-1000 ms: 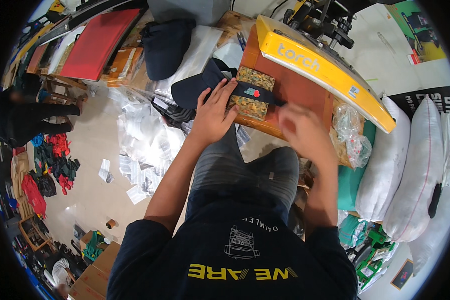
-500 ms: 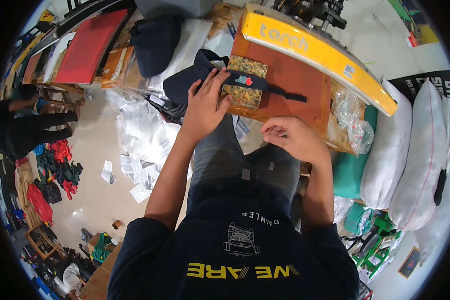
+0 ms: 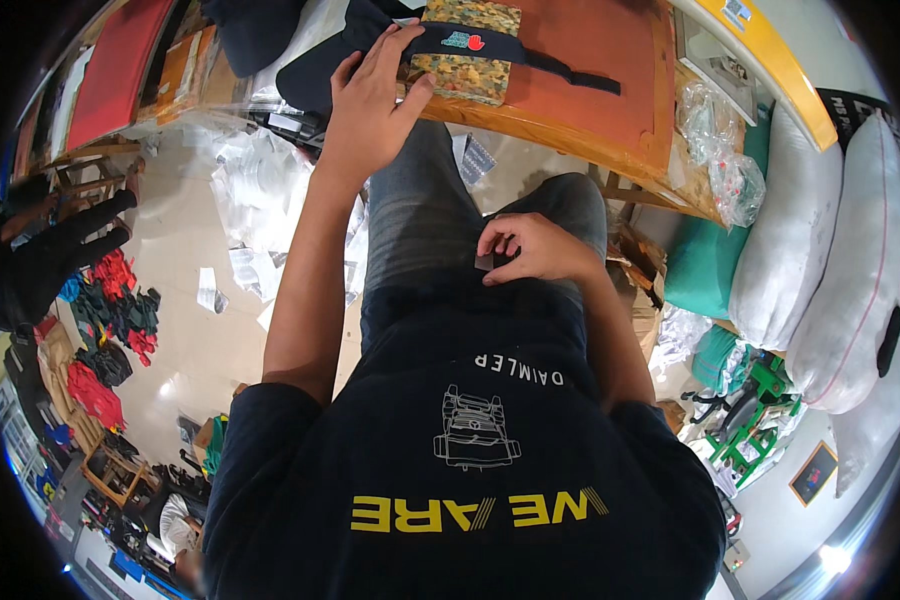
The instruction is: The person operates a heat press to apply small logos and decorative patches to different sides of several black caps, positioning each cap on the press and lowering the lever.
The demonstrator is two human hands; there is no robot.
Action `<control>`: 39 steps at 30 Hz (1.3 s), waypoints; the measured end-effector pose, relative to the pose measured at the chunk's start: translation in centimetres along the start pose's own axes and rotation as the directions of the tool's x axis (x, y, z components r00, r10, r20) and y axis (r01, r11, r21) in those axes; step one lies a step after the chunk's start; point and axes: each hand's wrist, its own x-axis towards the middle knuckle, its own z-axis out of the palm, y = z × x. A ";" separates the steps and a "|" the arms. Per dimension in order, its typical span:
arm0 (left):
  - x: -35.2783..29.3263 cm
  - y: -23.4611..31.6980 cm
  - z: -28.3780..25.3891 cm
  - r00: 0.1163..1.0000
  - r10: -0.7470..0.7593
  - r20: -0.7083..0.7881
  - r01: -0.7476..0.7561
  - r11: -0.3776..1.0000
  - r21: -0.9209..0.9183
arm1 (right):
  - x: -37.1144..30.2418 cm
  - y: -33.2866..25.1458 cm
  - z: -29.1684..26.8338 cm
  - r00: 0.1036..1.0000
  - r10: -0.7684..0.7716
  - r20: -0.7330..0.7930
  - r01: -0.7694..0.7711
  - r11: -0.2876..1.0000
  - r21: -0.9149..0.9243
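My left hand (image 3: pixel 370 105) lies with spread fingers on a dark navy cap (image 3: pixel 315 70) at the table's near edge. Its fingertips touch the cap's dark band (image 3: pixel 490 48), stretched across a flat mottled block (image 3: pixel 465 88). A small red and green emblem (image 3: pixel 462 41) shows on the band, and a narrow strap trails to the right. Over my lap, my right hand (image 3: pixel 545 248) has its fingers curled, thumb and forefinger around a small grey square piece (image 3: pixel 485 262) at my jeans. My palm and folded fingers are partly hidden.
A reddish-brown table top (image 3: pixel 590 60) carries the block. At right are a yellow machine arm (image 3: pixel 785 60), crumpled clear plastic (image 3: pixel 730 160) and stuffed white sacks (image 3: pixel 790 230). White scraps (image 3: pixel 260 190) litter the floor; another person's legs (image 3: pixel 80 220) show far left.
My right hand has come back from the table edge to my lap, around the small grey piece. My left hand stays on the cap. The view has tilted down toward my body.
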 end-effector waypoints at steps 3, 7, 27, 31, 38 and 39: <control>-0.1 0.0 0.1 1.000 0.001 -0.003 -0.001 1.000 0.017 | 0.4 0.2 0.7 0.998 0.023 -0.056 -0.024 0.999 -0.021; -0.2 -0.2 0.3 1.000 0.003 -0.009 -0.003 1.000 0.013 | 0.6 1.0 0.7 0.982 0.088 -0.165 -0.039 0.958 0.285; -0.1 0.2 -0.4 0.998 -0.027 0.061 0.027 1.000 0.013 | 0.0 -3.6 0.1 0.891 0.021 -0.454 0.246 0.819 0.519; -0.1 0.4 -0.5 0.995 -0.038 0.090 0.037 0.999 0.011 | 0.7 -2.9 0.2 0.838 0.064 -0.542 0.180 0.905 0.385; 0.0 0.6 -0.7 0.996 0.013 0.088 -0.018 0.998 0.062 | 0.7 -2.6 -0.2 0.762 -0.017 -0.647 -0.024 0.998 -0.055; 0.1 0.7 -0.8 0.994 0.015 0.106 -0.023 0.997 0.074 | 0.8 -2.6 -0.2 0.759 -0.066 -0.648 -0.015 0.993 -0.119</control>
